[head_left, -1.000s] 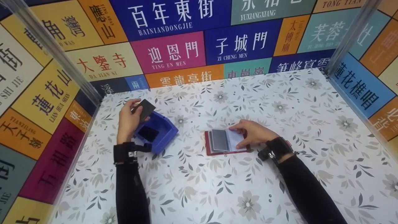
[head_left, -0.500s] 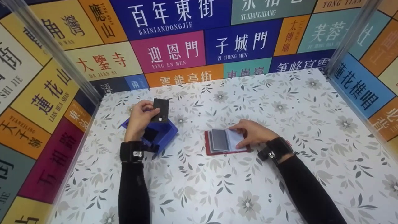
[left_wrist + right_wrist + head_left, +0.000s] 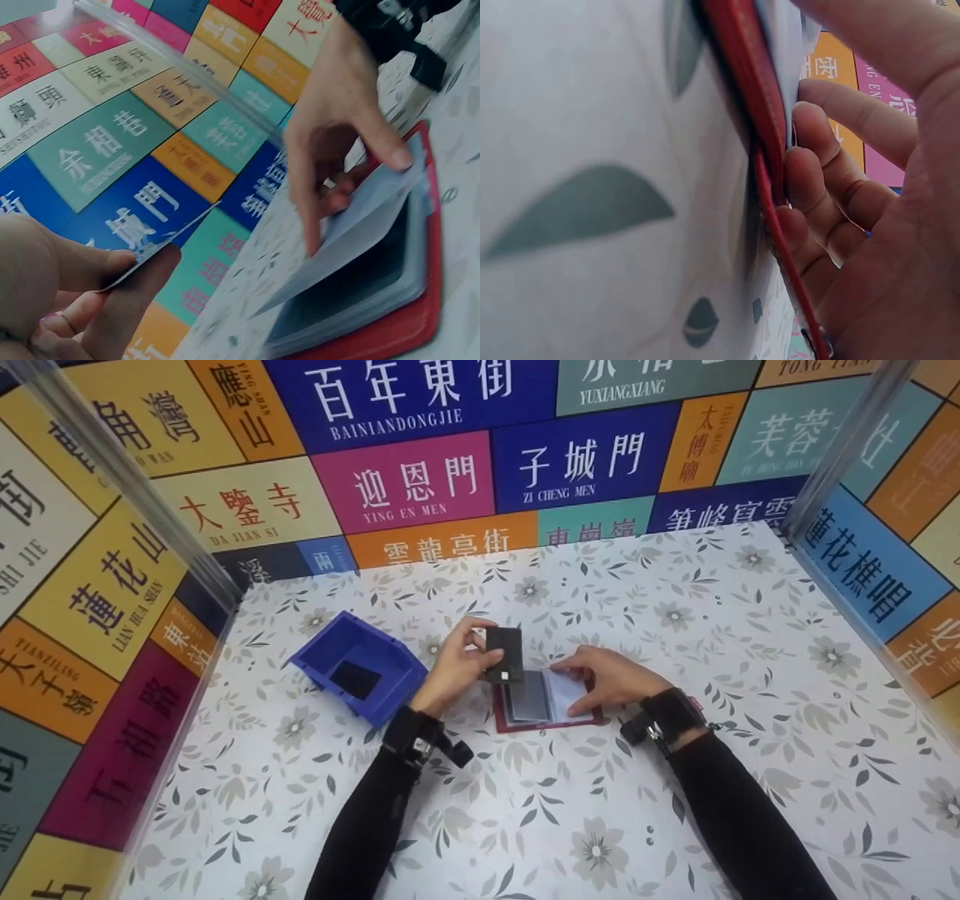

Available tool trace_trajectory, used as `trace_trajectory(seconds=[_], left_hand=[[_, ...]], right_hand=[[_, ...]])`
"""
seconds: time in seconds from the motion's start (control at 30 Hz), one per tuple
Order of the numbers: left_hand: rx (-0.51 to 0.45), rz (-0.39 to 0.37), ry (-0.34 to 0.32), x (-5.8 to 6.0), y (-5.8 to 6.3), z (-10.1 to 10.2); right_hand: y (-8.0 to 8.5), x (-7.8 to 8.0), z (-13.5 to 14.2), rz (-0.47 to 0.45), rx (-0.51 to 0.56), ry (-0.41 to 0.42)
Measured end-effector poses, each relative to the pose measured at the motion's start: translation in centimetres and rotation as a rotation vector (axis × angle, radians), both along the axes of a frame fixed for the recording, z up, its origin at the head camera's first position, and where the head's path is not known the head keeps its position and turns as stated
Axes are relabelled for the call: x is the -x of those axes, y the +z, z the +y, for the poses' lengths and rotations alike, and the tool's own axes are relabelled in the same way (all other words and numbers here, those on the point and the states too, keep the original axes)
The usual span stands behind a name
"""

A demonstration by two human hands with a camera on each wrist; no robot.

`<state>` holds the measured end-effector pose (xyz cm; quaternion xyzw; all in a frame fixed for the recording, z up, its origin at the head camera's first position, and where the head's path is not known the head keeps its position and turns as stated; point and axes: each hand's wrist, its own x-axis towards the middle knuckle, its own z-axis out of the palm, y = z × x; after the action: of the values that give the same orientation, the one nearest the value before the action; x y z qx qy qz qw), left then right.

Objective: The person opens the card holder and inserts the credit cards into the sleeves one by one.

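My left hand (image 3: pixel 456 664) pinches a black card (image 3: pixel 504 652) with a small pale chip-like square, between thumb and fingers. It holds the card upright above the left edge of a red card holder (image 3: pixel 499 720). The holder lies open on the table with clear plastic sleeves (image 3: pixel 531 697) showing. My right hand (image 3: pixel 621 675) holds the sleeve page on the holder's right half. In the left wrist view its thumb and index finger grip that lifted sleeve (image 3: pixel 352 225). The right wrist view shows curled fingertips (image 3: pixel 805 169) against the red cover.
A blue plastic bin (image 3: pixel 401 664) stands to the left, with a black flat card-like piece (image 3: pixel 355 680) inside. Colourful sign-patterned walls (image 3: pixel 420 480) bound the back and sides of the floral table (image 3: pixel 592 795).
My left hand has carried the black card rightward from above the blue bin to the card holder, turning it upright. My right hand has stayed at the sleeve.
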<state>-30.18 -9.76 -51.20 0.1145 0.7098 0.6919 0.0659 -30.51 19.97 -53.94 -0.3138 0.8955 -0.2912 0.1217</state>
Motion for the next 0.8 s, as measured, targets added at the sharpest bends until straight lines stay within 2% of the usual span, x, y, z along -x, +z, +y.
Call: trace_trajectory(seconds=[0.17, 0.3, 0.37, 0.47, 0.57, 0.67, 0.73, 0.8], left_hand=[[-0.023, -0.013, -0.017, -0.6, -0.9, 1.7], [-0.041, -0.020, -0.016, -0.7, -1.2, 2.1], [-0.053, -0.030, -0.020, -0.8, -1.2, 2.2], [-0.073, -0.056, -0.026, -1.1, -1.2, 2.6], [-0.086, -0.074, -0.024, -1.6, -1.4, 3.3], [-0.091, -0.060, -0.037, -1.9, -1.5, 3.8], [-0.023, -0.010, -0.062, -1.9, -1.6, 3.7], [0.143, 0.077, -0.098, -1.7, -1.5, 3.3]], right_hand=[[0.0, 0.1, 0.0, 0.022, -0.024, 0.004], [0.1, 0.0, -0.2, 0.022, 0.020, -0.029], [0.3, -0.1, -0.7, 0.023, 0.088, -0.085], [0.6, -0.4, -2.3, -0.014, 0.262, -0.220], [0.8, -1.2, -4.6, -0.150, 0.471, -0.323], [0.9, -2.1, -6.1, -0.273, 0.598, -0.344], [0.9, -2.2, -6.3, -0.314, 0.646, -0.329], [0.8, -2.1, -6.0, -0.325, 0.691, -0.323]])
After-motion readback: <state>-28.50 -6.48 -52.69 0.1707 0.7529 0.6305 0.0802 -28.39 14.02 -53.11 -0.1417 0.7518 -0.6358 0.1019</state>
